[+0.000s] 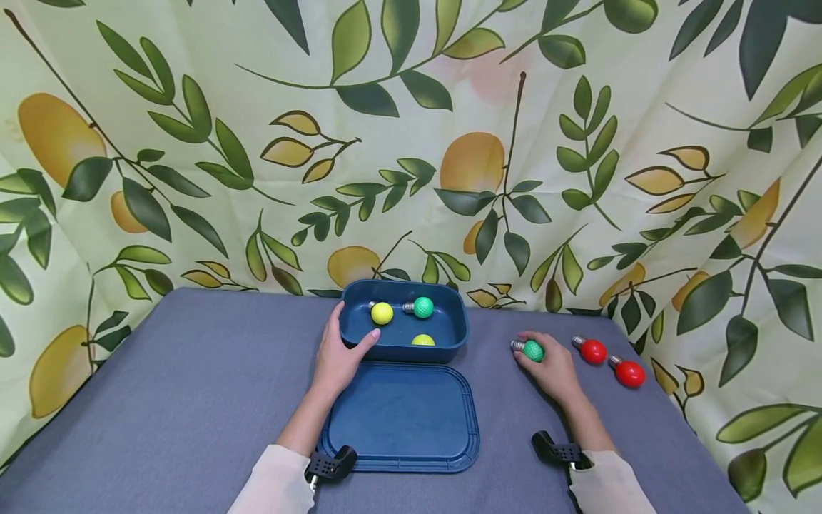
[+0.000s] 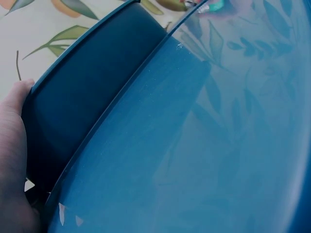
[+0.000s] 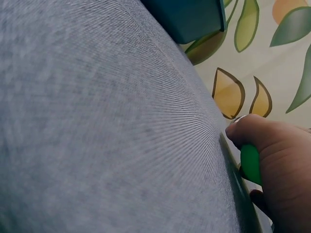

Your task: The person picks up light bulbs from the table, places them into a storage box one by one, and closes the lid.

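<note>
The left hand (image 1: 338,355) holds the left front corner of a blue box (image 1: 452,350), its thumb over the front rim and its fingers along the left side. Inside lie a yellow bulb (image 1: 382,313), a green bulb (image 1: 423,308) and another yellow bulb (image 1: 422,340), partly hidden by the front wall. To the right of the box, the right hand (image 1: 554,368) pinches a textured green light bulb (image 1: 532,350) between thumb and fingers, its metal base pointing left. In the right wrist view, only part of this green bulb (image 3: 250,165) shows beside the thumb.
A flat blue lid (image 1: 401,417) lies on the grey-covered table (image 1: 193,400) in front of the box. Two red bulbs, one nearer the hand (image 1: 594,351) and one farther right (image 1: 630,373), lie beyond the right hand. A leaf-patterned curtain (image 1: 411,143) hangs behind the table.
</note>
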The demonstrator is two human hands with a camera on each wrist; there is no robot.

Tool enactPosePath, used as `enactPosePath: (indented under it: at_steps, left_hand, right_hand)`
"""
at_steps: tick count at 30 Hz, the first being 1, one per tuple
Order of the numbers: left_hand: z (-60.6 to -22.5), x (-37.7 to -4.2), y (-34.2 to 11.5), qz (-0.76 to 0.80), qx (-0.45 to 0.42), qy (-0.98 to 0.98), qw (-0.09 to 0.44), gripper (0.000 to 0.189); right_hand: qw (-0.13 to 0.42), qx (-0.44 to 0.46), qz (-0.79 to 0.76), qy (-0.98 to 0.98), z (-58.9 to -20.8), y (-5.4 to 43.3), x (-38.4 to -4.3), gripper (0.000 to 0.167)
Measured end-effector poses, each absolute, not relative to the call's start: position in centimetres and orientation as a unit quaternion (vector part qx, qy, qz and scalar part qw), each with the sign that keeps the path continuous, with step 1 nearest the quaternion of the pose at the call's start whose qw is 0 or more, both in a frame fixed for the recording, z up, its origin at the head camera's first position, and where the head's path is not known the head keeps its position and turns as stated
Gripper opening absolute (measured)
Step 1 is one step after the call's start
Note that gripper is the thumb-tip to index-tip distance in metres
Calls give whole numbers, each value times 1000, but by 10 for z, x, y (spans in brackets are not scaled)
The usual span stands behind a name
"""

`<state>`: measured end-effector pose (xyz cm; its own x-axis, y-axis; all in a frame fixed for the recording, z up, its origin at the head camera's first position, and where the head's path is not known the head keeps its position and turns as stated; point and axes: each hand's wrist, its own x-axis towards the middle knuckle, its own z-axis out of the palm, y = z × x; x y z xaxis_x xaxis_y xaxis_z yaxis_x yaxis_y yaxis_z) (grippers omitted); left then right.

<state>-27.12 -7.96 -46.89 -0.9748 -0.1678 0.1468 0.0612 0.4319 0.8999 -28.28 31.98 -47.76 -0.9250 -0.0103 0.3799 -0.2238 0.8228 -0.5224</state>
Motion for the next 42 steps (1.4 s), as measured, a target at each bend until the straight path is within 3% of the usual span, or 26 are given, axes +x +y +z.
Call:
enactPosePath:
  at_steps: [4,11,15,26,42]
  left_hand:
    - [-468,-271,-79,-533,31,-839,106,94]
    - [-468,-270,-79,-536,31,-837,104,94]
    - [-468,-270,-80,-534,30,-838,108,94]
    - [-468,-271,-80,-536,26,-836,113,94]
    - [-469,-269,-79,-537,32,-835,115,94]
  right_hand:
    - [186,52,289,-938,-478,320,-282,49]
    - [191,44,298,-934,-479,319,-282,30]
    - [200,25,315,-928,-477,317,-282,27]
    - [253,-12,364,-896,-463,310,-281,35]
    - [254,34,426,-868,-422,268,-271,31]
